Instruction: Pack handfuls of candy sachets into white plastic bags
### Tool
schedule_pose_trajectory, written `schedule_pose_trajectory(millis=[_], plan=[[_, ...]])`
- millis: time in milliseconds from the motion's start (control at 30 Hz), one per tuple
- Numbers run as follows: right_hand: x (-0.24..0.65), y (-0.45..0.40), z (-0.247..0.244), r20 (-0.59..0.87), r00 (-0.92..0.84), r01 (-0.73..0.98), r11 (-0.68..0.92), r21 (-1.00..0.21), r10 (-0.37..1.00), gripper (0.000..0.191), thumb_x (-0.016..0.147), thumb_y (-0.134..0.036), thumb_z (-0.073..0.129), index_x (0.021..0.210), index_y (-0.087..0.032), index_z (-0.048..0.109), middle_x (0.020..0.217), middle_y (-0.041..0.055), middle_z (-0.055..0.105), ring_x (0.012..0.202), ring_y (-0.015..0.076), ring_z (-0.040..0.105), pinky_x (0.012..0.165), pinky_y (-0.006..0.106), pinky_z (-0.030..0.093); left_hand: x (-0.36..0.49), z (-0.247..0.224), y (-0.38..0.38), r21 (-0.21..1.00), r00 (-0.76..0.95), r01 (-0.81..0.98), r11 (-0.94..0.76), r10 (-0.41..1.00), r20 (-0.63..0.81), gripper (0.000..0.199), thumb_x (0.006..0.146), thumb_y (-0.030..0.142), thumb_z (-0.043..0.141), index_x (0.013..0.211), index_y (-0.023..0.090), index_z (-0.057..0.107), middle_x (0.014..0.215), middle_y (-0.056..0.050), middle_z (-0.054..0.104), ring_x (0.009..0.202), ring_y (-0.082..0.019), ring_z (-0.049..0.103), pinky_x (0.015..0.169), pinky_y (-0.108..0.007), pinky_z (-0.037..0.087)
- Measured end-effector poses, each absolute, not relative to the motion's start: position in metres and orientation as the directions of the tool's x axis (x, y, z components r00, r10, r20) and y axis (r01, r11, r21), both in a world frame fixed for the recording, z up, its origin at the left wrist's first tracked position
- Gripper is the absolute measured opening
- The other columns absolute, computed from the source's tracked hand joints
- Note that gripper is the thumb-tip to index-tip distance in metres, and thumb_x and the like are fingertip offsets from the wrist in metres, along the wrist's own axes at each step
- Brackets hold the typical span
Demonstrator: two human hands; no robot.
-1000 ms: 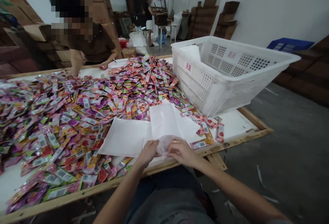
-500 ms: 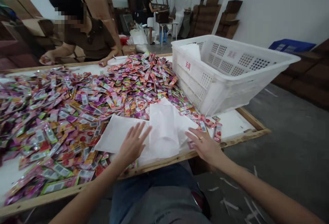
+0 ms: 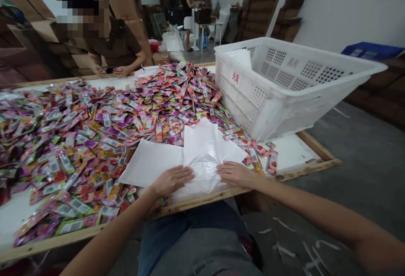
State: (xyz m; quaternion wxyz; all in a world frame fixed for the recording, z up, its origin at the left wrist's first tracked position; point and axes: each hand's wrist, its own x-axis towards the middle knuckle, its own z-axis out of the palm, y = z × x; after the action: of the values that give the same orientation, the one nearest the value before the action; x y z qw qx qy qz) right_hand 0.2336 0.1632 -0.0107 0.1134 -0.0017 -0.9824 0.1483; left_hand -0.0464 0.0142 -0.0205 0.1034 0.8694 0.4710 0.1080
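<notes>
Both my hands lie flat on a translucent white plastic bag (image 3: pixel 202 160), which is spread on the work table. My left hand (image 3: pixel 172 181) rests on its left part, and my right hand (image 3: pixel 236 174) rests on its right part. Neither hand grips anything. A flat white sheet (image 3: pixel 150 162) lies under and beside the bag. To the left and behind spreads a large heap of colourful foil sachets (image 3: pixel 110 128). Several loose sachets (image 3: pixel 262 155) lie to the right, near the crate.
A large white perforated plastic crate (image 3: pixel 278 86) sits tilted on the table's far right. A wooden table frame (image 3: pixel 202 197) runs just before me. Across the table, a co-worker's hands (image 3: pixel 122 71) rest at the far edge. Cardboard stacks, a blue crate (image 3: pixel 370 50) and another person (image 3: pixel 188 16) stand behind.
My hands have gone from gathering the plastic, then spreading apart, to lying flat on it. The bag now lies flatter across the white sheet.
</notes>
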Motion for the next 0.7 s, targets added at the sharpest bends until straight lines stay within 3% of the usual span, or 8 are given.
schedule_pose_trajectory(millis=[67,133,200,300,400,500,600,700], plan=[[0.233,0.160,-0.009,0.275,-0.940,0.077,0.912,-0.404,0.201,0.024,0.089,-0.028,0.038,0.091,-0.016,0.059,0.092,0.0080,0.067,0.094,0.0164,0.060,0.083,0.032,0.045,-0.041,-0.022,0.014,0.401,0.400,0.812,-0.425,0.904,0.148,0.035,0.090,0.032,0.031,0.109,0.020,0.058,0.113,-0.007,0.062,0.107,-0.016,0.055,0.094,-0.032,0.039],[0.230,0.156,-0.008,0.281,-0.848,0.248,0.805,-0.540,0.450,0.027,0.089,-0.032,0.036,0.078,-0.017,0.056,0.072,0.0036,0.065,0.069,0.0141,0.060,0.063,0.026,0.046,-0.034,-0.023,0.015,0.512,0.159,0.831,-0.218,0.975,0.157,0.040,0.089,0.037,0.031,0.080,0.018,0.065,0.084,-0.008,0.068,0.081,-0.016,0.062,0.076,-0.028,0.046],[0.223,0.154,-0.009,0.233,-0.689,0.409,0.633,-0.658,0.687,0.028,0.086,-0.036,0.038,0.066,-0.019,0.048,0.054,-0.0028,0.052,0.051,0.0114,0.050,0.050,0.023,0.038,-0.026,-0.021,0.020,0.601,-0.119,0.798,0.042,0.989,0.089,0.045,0.086,0.039,0.033,0.054,0.018,0.055,0.055,-0.003,0.059,0.057,-0.014,0.056,0.061,-0.025,0.042],[0.210,0.157,-0.009,0.033,-0.490,0.540,0.333,-0.773,0.871,0.023,0.080,-0.034,0.045,0.062,-0.020,0.041,0.047,-0.0066,0.042,0.044,0.0094,0.041,0.044,0.021,0.032,-0.015,-0.016,0.034,0.692,-0.354,0.655,0.303,0.932,-0.074,0.042,0.082,0.038,0.040,0.044,0.018,0.042,0.045,0.001,0.045,0.052,-0.013,0.048,0.056,-0.024,0.035],[0.197,0.166,-0.004,-0.236,-0.395,0.584,0.044,-0.811,0.888,0.014,0.075,-0.032,0.050,0.072,-0.020,0.046,0.049,-0.0068,0.045,0.042,0.0091,0.040,0.040,0.020,0.032,-0.011,-0.013,0.051,0.725,-0.431,0.563,0.396,0.890,-0.151,0.031,0.078,0.036,0.044,0.054,0.017,0.048,0.049,0.002,0.049,0.053,-0.013,0.049,0.054,-0.024,0.033],[0.189,0.173,0.007,-0.409,-0.420,0.577,-0.110,-0.809,0.810,0.027,0.073,-0.043,0.054,0.076,-0.016,0.053,0.055,-0.0020,0.053,0.047,0.0113,0.047,0.039,0.021,0.034,-0.012,-0.007,0.061,0.835,-0.407,0.278,0.476,0.845,-0.346,0.027,0.072,0.042,0.055,0.075,0.014,0.056,0.058,0.002,0.056,0.055,-0.013,0.051,0.051,-0.023,0.034],[0.186,0.171,0.020,-0.424,-0.465,0.492,-0.172,-0.854,0.777,0.036,0.066,-0.050,0.061,0.065,-0.013,0.057,0.060,0.0036,0.060,0.055,0.0141,0.052,0.044,0.023,0.038,-0.011,0.007,0.063,0.864,-0.242,-0.042,0.502,0.834,-0.496,0.038,0.063,0.047,0.064,0.077,0.012,0.060,0.065,-0.002,0.062,0.061,-0.014,0.055,0.055,-0.023,0.039],[0.183,0.163,0.035,-0.380,-0.516,0.323,-0.236,-0.916,0.768,0.039,0.062,-0.053,0.064,0.070,-0.015,0.061,0.065,0.0060,0.064,0.060,0.0177,0.057,0.050,0.026,0.043,-0.005,0.023,0.057,0.866,-0.143,-0.252,0.431,0.869,-0.474,0.043,0.060,0.048,0.066,0.084,0.012,0.062,0.078,-0.004,0.066,0.073,-0.016,0.060,0.069,-0.026,0.045]])
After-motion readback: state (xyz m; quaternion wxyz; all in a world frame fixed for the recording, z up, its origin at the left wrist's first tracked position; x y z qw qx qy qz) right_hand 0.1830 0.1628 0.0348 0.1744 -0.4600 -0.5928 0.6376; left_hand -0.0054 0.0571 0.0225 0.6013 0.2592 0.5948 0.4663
